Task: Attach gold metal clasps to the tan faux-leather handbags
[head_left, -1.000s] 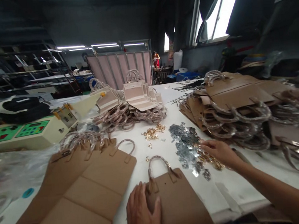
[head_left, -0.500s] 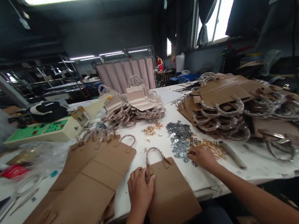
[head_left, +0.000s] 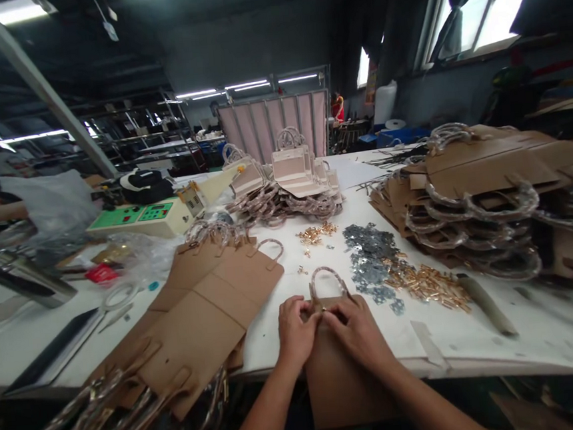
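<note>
A brown bag panel (head_left: 349,393) hangs over the table's front edge, its plastic-wrapped handle (head_left: 327,271) arching up at the top. My left hand (head_left: 296,328) is closed on the panel's upper left corner, beside the handle's base. Right against it, my right hand (head_left: 359,332) pinches a small gold metal piece (head_left: 323,310) at the same handle base; the fingers partly cover it. Beyond the right hand lie a heap of gold metal pieces (head_left: 430,286) and a pile of flat grey metal plates (head_left: 370,254).
Stacked brown panels with handles (head_left: 213,295) lie at left, and a tall stack (head_left: 493,170) stands at right. Finished-looking bag pieces (head_left: 293,171) are heaped behind. A green-faced machine (head_left: 141,218), a dark bar (head_left: 487,304) and a smaller gold pile (head_left: 313,234) are on the table.
My right hand has moved left from the metal pieces to the handle base, bringing a small gold piece. My left hand stays at the panel's corner. The view has turned left.
</note>
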{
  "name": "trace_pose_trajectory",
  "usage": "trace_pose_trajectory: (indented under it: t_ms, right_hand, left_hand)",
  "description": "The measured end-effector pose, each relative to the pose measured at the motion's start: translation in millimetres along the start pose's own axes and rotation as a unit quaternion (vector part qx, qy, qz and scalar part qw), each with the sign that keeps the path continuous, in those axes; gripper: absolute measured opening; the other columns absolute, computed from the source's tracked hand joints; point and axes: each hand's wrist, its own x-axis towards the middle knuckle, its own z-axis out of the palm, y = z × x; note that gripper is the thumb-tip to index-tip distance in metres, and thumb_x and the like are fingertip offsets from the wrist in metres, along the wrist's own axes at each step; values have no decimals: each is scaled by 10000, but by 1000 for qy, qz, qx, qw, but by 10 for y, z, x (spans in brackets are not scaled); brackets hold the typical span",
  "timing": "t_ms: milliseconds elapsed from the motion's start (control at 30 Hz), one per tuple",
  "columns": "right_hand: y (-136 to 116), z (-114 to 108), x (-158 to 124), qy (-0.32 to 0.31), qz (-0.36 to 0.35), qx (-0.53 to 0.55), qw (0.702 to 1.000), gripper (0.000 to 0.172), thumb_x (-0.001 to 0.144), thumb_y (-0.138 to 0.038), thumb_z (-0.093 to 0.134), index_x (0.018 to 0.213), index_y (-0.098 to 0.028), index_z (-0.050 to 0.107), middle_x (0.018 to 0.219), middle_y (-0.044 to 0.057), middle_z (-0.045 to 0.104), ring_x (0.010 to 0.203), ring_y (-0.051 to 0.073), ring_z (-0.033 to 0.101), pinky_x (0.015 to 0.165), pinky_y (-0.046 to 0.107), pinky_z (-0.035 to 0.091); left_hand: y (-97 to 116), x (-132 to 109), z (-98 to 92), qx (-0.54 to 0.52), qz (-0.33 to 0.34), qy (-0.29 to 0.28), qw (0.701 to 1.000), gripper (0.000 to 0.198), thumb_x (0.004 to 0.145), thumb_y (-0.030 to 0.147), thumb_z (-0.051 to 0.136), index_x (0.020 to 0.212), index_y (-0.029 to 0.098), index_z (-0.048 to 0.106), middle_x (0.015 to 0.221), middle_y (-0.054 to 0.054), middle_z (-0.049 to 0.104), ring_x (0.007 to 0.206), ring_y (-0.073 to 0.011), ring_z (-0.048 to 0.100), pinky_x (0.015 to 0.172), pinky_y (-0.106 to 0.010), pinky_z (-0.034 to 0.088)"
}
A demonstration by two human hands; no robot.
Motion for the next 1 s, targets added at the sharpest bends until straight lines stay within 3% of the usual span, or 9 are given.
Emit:
trace_pose_trajectory:
  t_ms: [100, 233, 367, 500, 600, 700, 767, 900, 1000]
  right_hand:
    - [-25, 224, -14, 0, -39, -88, 995, 236, 981, -383, 595, 829, -221, 674, 871, 47, 676, 804, 226, 614, 809, 366, 441]
    - [65, 272, -22, 4, -70, -135, 988, 178, 961, -335, 601, 827, -222, 630, 893, 49, 656, 833, 229, 606, 810, 369, 433]
    - [74, 250, -24, -22, -64, -75, 995, 155, 936, -334, 632, 826, -225, 637, 912, 53, 663, 837, 226, 617, 771, 345, 466]
    - [58, 233, -12, -45, -57, 45, 996, 133, 948, -268, 581, 926, -257, 712, 1000, 71, 711, 958, 263, 656, 852, 391, 524]
    - [109, 249, -7, -43, -56, 97, 993, 168, 940, -263, 595, 1004, -302, 746, 1078, 63, 733, 1043, 290, 667, 942, 441, 532]
    - [208, 295, -1, 12, -32, 101, 994, 176, 967, -350, 598, 1008, -309, 765, 1047, 70, 745, 1016, 311, 675, 943, 473, 536]
    - [264, 322, 6, 49, -15, 105, 993, 216, 978, -424, 591, 1004, -306, 771, 1020, 76, 750, 991, 320, 683, 936, 488, 542]
    - [275, 305, 30, 74, -11, 129, 989, 277, 978, -504, 593, 1027, -305, 780, 1050, 72, 751, 1013, 307, 695, 954, 468, 558]
    - [212, 224, 43, 72, -4, 140, 988, 305, 982, -516, 593, 1052, -291, 786, 1049, 66, 751, 1016, 284, 700, 958, 432, 557]
  left_hand:
    - [5, -38, -9, -29, -9, -7, 1000, 45, 805, 155, 652, 798, 194, 632, 1134, -91, 673, 1134, -254, 599, 1017, -418, 463]
    - [37, -76, -89, -74, -27, -24, 997, 52, 825, 214, 625, 783, 195, 601, 1072, -78, 675, 1052, -235, 622, 961, -383, 477]
    - [121, -117, -133, -173, -117, -50, 977, 173, 835, 347, 632, 793, 204, 545, 945, -55, 661, 921, -221, 605, 861, -336, 467]
    - [172, -119, -118, -159, -180, -69, 968, 321, 714, 393, 730, 743, 223, 459, 730, 21, 534, 763, -182, 506, 724, -287, 398]
    - [170, -73, -149, -150, -193, -109, 964, 345, 647, 343, 751, 728, 223, 438, 694, 40, 485, 733, -168, 461, 678, -279, 355]
    - [150, -25, -227, -155, -174, -182, 955, 314, 613, 247, 734, 747, 220, 451, 729, 37, 512, 753, -172, 473, 665, -276, 347]
    - [133, -11, -262, -102, -137, -200, 965, 288, 597, 188, 713, 764, 216, 480, 795, 22, 541, 804, -191, 504, 696, -287, 363]
    - [111, -27, -216, 39, -67, -137, 987, 144, 751, 244, 637, 754, 216, 496, 866, -23, 560, 848, -226, 540, 778, -342, 380]
    - [131, -60, -164, 27, -59, -78, 995, 175, 874, 324, 539, 747, 231, 462, 805, -19, 543, 799, -224, 531, 770, -357, 378]
